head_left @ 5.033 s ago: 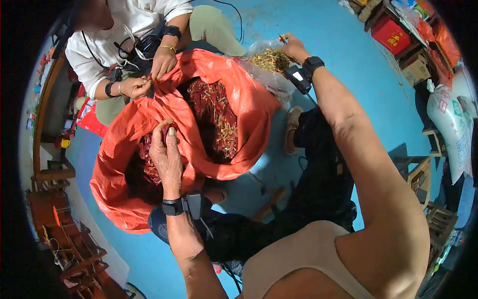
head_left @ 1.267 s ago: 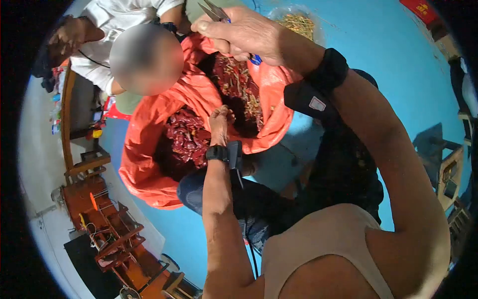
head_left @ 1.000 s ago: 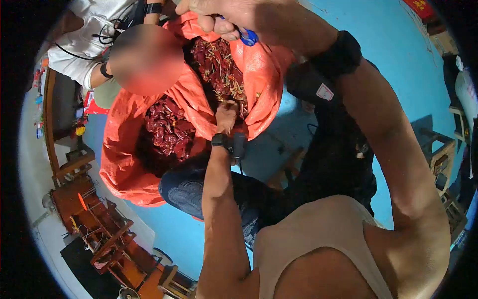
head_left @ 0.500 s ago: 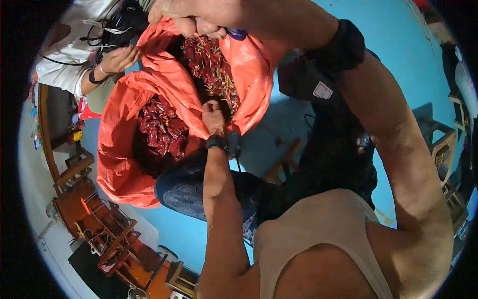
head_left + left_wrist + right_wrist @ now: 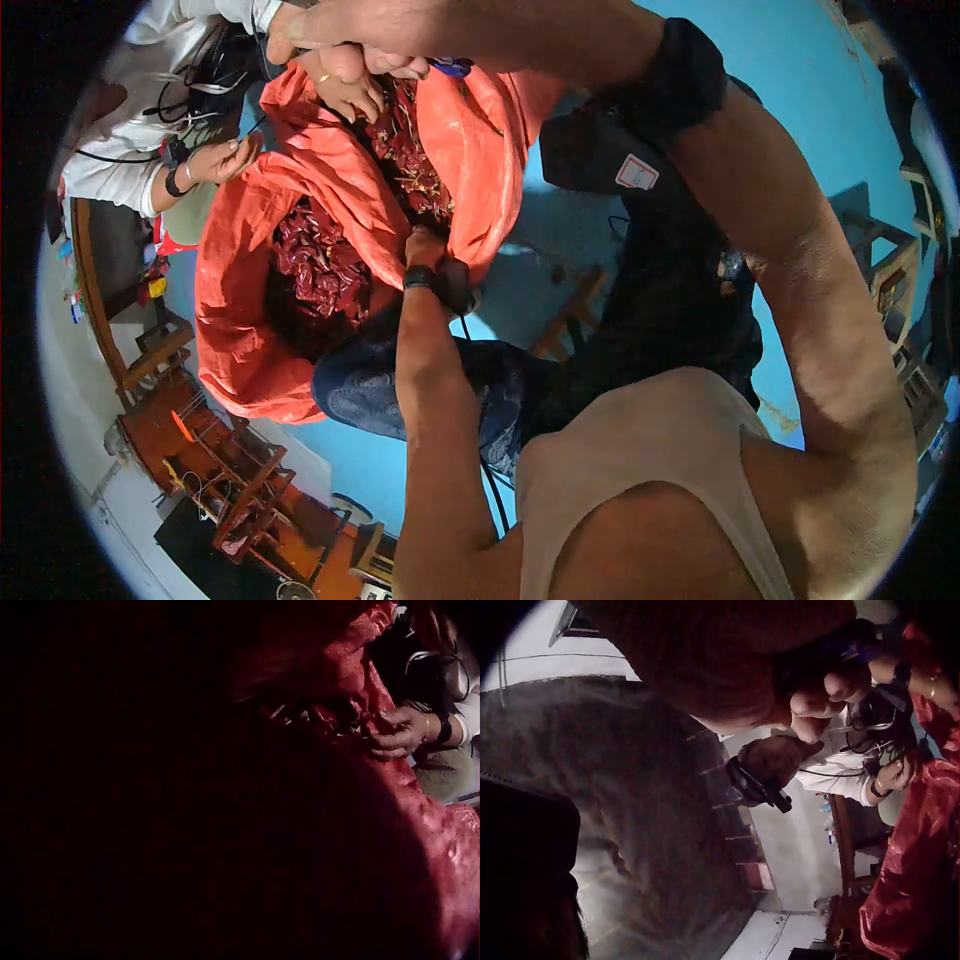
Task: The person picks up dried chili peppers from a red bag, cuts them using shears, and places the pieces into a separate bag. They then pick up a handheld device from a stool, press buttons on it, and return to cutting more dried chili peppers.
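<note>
Two orange-red woven bags stand side by side; the left bag (image 5: 235, 350) and the right bag (image 5: 480, 140) hold dark red dried chillies (image 5: 320, 265). My left hand (image 5: 425, 247) reaches into the near end of the right bag, its fingertips hidden; the left wrist view is mostly dark, with red bag cloth (image 5: 420, 795) at its edge. Above the bags, my right hand (image 5: 370, 35) is curled round scissors, whose blue handle (image 5: 452, 67) shows beneath the palm. Curled fingers of that hand (image 5: 821, 701) also appear in the right wrist view; the blades are out of sight.
Another person in a white top (image 5: 125, 130) sits beyond the bags, one hand (image 5: 350, 95) over the right bag's chillies and the other (image 5: 220, 160) by the left bag. A wooden rack (image 5: 225, 480) stands lower left, wooden stools (image 5: 890, 280) at the right.
The other person's hand has come over the right bag's chillies. My left hand is deeper inside that bag's near end. My right hand, still gripping the scissors, appears slightly farther left.
</note>
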`<state>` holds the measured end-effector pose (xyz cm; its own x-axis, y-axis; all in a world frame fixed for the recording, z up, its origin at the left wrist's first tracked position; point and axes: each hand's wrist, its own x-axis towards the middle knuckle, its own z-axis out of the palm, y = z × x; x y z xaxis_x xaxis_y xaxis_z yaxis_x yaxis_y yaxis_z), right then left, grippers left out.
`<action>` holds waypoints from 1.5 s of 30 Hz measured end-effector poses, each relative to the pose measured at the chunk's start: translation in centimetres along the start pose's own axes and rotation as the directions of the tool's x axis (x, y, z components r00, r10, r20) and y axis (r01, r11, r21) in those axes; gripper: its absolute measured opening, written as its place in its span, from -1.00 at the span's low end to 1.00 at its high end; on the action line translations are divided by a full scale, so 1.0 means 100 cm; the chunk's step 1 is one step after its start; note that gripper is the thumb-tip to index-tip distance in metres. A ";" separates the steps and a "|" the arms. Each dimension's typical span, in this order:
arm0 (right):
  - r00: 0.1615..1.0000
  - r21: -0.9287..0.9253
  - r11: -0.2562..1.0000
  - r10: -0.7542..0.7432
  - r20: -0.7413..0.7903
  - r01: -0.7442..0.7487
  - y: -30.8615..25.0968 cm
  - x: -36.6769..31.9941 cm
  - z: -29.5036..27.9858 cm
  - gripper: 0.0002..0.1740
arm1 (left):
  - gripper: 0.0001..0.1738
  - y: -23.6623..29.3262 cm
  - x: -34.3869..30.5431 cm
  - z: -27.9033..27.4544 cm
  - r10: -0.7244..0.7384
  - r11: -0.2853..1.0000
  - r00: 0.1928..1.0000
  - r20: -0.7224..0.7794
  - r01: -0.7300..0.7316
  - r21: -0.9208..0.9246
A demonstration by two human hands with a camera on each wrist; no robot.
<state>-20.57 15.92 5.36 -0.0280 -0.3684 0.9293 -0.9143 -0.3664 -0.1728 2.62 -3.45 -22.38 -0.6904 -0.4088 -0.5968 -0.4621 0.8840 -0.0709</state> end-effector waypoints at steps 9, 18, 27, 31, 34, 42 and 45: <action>0.442 0.398 0.277 0.792 0.421 -0.875 -0.032 0.028 -0.011 -0.71 | -0.71 0.003 -0.004 0.025 0.124 0.953 0.990 -0.069 -0.138 -0.270; 0.605 0.571 0.316 0.669 0.432 -0.758 -0.032 0.019 0.001 -0.69 | -0.67 0.003 -0.006 0.054 -0.157 0.159 0.986 0.065 0.090 -0.983; 0.925 0.294 0.877 0.354 0.138 -0.380 -0.017 0.011 0.015 -0.84 | -0.62 0.023 0.008 0.073 -0.118 -0.674 0.954 0.275 0.127 -0.728; 0.958 -0.133 0.960 -0.261 -0.116 0.245 0.001 0.003 0.033 -0.82 | -0.53 0.060 -0.049 0.000 0.088 -0.751 0.974 0.209 0.202 -0.628; 0.977 -0.010 0.977 -0.211 -0.013 0.211 0.000 0.004 0.030 -0.82 | -0.34 0.063 -0.045 -0.017 0.189 -0.754 0.978 0.088 0.202 -0.625; 0.971 0.118 0.965 -0.230 -0.063 0.236 0.007 0.006 0.035 -0.80 | -0.51 0.033 0.004 -0.071 0.085 -0.812 0.995 0.054 0.101 -0.575; 0.435 0.309 0.322 0.787 0.438 -0.895 -0.018 0.021 0.031 -0.76 | -0.59 0.024 -0.001 -0.089 0.049 -0.748 0.991 0.121 0.117 -0.653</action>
<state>-17.76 13.15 6.57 -0.5547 -0.8227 0.1248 -0.1442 -0.0527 -0.9881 -3.36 -3.29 -15.41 -0.6400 -0.3343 -0.6919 -0.0981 -0.8575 0.5051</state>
